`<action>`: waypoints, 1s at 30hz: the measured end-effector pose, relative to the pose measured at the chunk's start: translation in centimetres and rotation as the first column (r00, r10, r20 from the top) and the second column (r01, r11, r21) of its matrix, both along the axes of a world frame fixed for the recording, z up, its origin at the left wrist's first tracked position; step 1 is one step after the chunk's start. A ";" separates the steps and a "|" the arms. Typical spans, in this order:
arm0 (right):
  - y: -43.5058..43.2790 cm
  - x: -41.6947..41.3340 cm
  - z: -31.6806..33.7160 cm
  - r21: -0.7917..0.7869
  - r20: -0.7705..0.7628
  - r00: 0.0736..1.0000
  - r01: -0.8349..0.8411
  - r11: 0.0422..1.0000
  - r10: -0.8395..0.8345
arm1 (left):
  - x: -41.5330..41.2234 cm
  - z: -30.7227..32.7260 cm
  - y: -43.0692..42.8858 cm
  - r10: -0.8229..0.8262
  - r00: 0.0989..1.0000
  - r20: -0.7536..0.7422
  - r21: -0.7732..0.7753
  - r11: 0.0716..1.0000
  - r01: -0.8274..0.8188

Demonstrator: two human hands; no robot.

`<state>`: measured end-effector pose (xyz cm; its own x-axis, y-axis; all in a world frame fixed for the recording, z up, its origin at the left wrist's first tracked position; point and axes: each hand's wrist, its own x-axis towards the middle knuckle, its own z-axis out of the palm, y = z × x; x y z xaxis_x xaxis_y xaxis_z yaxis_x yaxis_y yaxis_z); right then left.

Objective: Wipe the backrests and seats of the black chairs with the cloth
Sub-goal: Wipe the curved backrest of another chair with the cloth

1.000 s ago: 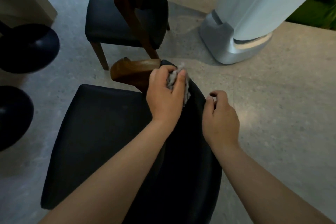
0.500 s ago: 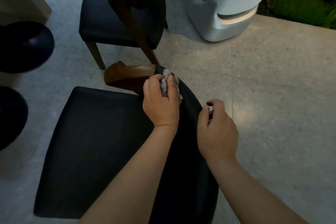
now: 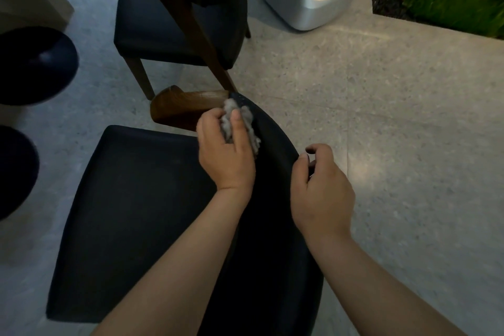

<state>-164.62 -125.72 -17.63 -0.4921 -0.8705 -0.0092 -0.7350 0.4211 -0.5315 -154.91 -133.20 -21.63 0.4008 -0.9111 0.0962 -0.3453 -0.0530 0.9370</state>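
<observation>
A black chair stands right below me, its padded seat (image 3: 131, 215) to the left and its curved black backrest (image 3: 275, 150) running down the middle. My left hand (image 3: 226, 155) grips a crumpled grey cloth (image 3: 240, 124) and presses it on the backrest's top near the brown wooden armrest (image 3: 185, 106). My right hand (image 3: 321, 191) hovers at the backrest's outer edge with fingers curled and nothing in them. A second black chair (image 3: 152, 22) with a wooden frame stands farther ahead.
A white machine base (image 3: 311, 0) stands on the speckled floor at the top. Two round black stools (image 3: 35, 65) sit at the left. A green mat (image 3: 452, 5) lies top right. Bare floor (image 3: 395, 117) spreads to the right.
My left hand has slid the cloth a little along the backrest top, and my thumb now lies over the cloth. The view has tilted, so the white machine sits higher up.
</observation>
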 end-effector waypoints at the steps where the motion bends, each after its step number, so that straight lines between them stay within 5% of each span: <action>1: 0.0 0.0 0.0 -0.001 -0.001 1.000 0.001 1.000 -0.001 | -0.3 -0.1 0.0 -0.034 0.999 0.022 -0.024 0.999 0.034; 9: 0.1 -0.1 0.0 -0.013 0.022 1.000 0.000 1.000 0.000 | -0.1 -3.4 -0.2 0.055 0.998 -0.036 0.059 0.997 -0.053; 15: 0.1 -0.2 -0.3 -0.034 0.035 0.999 -0.014 0.999 0.015 | 2.8 -8.4 1.1 0.046 0.999 0.004 0.487 0.872 -0.042; 22: 0.1 -0.3 -0.3 -0.054 0.056 0.998 -0.024 0.998 0.028 | 2.0 -7.3 0.8 0.062 0.998 -0.003 0.226 0.972 -0.059; 27: 0.1 -0.2 -0.3 -0.045 0.035 0.999 -0.033 0.998 0.035 | 4.1 -9.7 1.3 -0.003 1.000 -0.020 0.611 0.791 0.014; 30: 0.1 -0.2 -0.4 -0.047 0.014 0.999 -0.032 0.998 0.033 | 5.0 -7.6 1.3 -0.050 0.999 0.014 0.472 0.881 0.038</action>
<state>-164.81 -125.64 -18.00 -0.4636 -0.8857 0.0245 -0.7396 0.3716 -0.5612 -149.92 -131.91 -29.20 0.3622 -0.8681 -0.3393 -0.3804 -0.4700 0.7965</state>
